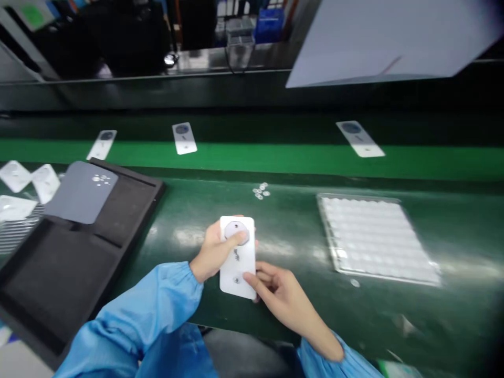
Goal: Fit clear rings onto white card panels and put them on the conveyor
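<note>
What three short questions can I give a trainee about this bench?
1. True or false: the left hand has its thumb on the grey disc of the white card.
2. Which thing lies to the right of the card: A) scissors, B) a clear tray of white domes, C) a roll of tape?
3. What does the grey sheet lie on?

Key: 1 true; 2 B; 3 a black tray.
</note>
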`<action>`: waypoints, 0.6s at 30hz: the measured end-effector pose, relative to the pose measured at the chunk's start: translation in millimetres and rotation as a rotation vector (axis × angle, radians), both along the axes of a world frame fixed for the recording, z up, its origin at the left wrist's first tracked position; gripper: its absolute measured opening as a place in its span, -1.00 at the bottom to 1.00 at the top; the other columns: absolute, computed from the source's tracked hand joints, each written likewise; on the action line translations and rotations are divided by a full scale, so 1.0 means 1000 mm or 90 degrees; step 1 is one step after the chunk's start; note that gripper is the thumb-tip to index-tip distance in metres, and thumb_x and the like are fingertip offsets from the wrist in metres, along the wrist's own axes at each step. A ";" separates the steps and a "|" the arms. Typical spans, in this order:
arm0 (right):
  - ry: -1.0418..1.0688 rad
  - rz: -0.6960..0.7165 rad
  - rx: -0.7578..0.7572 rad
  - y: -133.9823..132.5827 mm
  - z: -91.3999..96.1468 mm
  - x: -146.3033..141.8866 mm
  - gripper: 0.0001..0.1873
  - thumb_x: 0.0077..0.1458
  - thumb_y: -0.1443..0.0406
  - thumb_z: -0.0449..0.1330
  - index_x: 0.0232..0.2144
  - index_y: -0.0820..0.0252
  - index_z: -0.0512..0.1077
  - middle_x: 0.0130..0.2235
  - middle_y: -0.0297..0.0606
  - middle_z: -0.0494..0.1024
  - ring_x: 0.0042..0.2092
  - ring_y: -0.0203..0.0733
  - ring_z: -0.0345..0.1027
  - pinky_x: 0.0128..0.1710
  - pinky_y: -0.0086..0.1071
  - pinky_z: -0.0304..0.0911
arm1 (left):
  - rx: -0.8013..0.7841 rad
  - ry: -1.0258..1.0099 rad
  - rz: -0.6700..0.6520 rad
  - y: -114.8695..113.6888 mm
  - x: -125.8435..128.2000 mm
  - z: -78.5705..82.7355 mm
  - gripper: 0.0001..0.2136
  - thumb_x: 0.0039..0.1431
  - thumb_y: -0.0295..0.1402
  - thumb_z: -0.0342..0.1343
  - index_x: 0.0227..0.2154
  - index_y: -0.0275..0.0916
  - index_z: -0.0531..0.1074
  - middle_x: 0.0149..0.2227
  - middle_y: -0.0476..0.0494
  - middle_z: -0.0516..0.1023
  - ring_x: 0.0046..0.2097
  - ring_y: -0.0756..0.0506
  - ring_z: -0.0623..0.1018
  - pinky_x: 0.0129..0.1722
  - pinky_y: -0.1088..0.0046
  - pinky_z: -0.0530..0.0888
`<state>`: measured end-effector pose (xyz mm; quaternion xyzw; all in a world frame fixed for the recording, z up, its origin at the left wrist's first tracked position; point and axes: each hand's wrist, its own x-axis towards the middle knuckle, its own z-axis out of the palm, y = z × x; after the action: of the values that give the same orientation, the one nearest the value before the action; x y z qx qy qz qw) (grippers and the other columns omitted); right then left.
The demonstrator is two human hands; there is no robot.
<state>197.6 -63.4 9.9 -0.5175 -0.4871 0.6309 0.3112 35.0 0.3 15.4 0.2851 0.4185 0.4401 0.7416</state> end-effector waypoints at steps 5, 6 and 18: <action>-0.066 0.039 0.062 0.019 0.016 -0.009 -0.46 0.12 -0.13 0.29 -0.21 0.25 0.55 -0.51 -0.26 0.57 -0.59 -0.26 0.32 -0.59 -0.41 0.33 | 0.039 -0.072 0.040 0.020 -0.002 0.018 -0.32 -0.18 -0.15 0.54 0.02 -0.31 0.48 -0.15 -0.27 0.66 -0.25 -0.24 0.71 -0.25 0.27 0.61; -0.073 0.045 0.082 0.030 0.021 -0.010 -0.47 0.11 -0.12 0.30 -0.22 0.25 0.55 -0.52 -0.27 0.56 -0.59 -0.26 0.32 -0.59 -0.41 0.32 | 0.052 -0.072 0.045 0.032 -0.003 0.023 -0.36 -0.20 -0.15 0.55 -0.06 -0.34 0.51 -0.15 -0.30 0.66 -0.24 -0.25 0.70 -0.25 0.25 0.61; -0.525 -0.083 0.433 0.275 0.063 -0.014 -0.52 0.25 0.02 0.16 -0.22 0.37 0.59 -0.41 0.10 0.61 -0.37 0.09 0.54 -0.38 -0.12 0.40 | 0.244 0.199 0.270 0.176 -0.070 0.107 -0.63 0.37 -0.23 0.15 0.14 -0.30 0.40 0.12 -0.26 0.48 0.03 -0.20 0.55 0.03 0.09 0.55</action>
<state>183.9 211.8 72.6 -0.6214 -0.7126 0.1610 0.2829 -35.3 176.0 122.8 0.3900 0.4870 0.6064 0.4930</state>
